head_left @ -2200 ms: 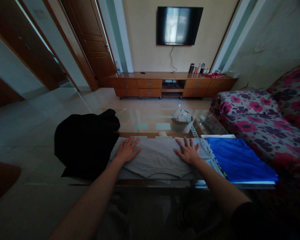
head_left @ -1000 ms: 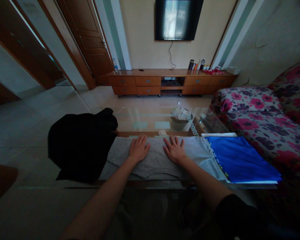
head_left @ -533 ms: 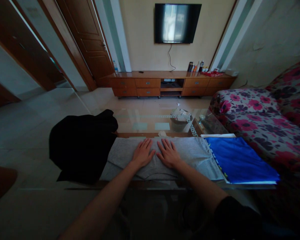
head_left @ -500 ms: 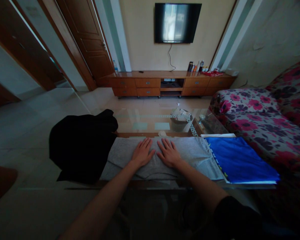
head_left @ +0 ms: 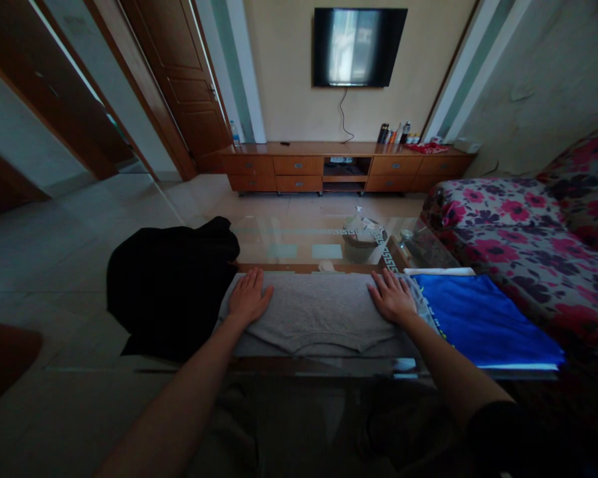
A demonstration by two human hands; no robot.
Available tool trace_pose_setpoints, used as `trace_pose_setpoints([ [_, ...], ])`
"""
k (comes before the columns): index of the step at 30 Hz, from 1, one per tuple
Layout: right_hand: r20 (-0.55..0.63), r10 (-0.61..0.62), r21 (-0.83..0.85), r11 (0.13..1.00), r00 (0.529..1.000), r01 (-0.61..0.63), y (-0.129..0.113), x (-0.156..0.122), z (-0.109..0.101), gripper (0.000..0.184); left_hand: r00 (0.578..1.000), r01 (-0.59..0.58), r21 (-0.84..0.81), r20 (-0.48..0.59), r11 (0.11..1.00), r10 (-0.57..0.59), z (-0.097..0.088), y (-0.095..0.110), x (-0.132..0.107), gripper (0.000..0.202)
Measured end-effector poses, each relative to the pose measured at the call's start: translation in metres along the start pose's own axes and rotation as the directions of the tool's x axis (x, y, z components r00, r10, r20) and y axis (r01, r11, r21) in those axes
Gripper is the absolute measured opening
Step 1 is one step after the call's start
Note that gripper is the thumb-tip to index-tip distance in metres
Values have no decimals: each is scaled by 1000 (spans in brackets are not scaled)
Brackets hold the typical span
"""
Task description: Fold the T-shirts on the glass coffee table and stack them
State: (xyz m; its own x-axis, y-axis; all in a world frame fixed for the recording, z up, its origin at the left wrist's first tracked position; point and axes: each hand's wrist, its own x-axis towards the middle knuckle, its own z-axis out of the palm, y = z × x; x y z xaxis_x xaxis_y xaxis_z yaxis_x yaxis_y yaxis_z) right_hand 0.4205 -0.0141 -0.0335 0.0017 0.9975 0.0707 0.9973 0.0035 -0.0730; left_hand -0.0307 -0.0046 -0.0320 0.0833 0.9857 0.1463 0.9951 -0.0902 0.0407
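Observation:
A grey garment (head_left: 319, 312) lies folded into a long strip across the near part of a glass coffee table (head_left: 299, 249). My left hand (head_left: 249, 297) rests flat on its left end, fingers stretched out. At the strip's right end my right hand (head_left: 391, 297) lies flat as well, fingers apart. Neither hand holds anything. A heap of black clothing (head_left: 172, 282) sits just left of the grey strip. To the right lies a folded blue garment (head_left: 478, 318).
A floral sofa (head_left: 528, 232) stands on the right. Under the glass top sit a small basket (head_left: 359, 242) and other bits. A wooden TV cabinet (head_left: 339, 166) with a wall TV (head_left: 359, 46) above stands at the far wall. Wooden doors (head_left: 184, 79) are at the left.
My hands lay together at the middle of the grey garment half a second ago; they have slid apart along it to its two ends.

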Motion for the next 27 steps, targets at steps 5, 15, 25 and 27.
trace_pose_setpoints([
  [5,-19,81,-38,996,997,-81,15,2,4,79,995,87,49,-57,995,-84,3,-14,1,81],
  [15,11,55,-5,998,998,-55,20,0,1,83,999,22,7,-46,1000,-22,-3,-24,-3,75],
  [25,-32,86,-10,996,996,-87,54,-13,2,70,998,-60,11,-1,998,60,-10,-40,-17,66],
  [27,-27,90,-23,996,996,-91,55,-12,2,70,998,-62,7,-24,998,62,-10,-41,-17,66],
])
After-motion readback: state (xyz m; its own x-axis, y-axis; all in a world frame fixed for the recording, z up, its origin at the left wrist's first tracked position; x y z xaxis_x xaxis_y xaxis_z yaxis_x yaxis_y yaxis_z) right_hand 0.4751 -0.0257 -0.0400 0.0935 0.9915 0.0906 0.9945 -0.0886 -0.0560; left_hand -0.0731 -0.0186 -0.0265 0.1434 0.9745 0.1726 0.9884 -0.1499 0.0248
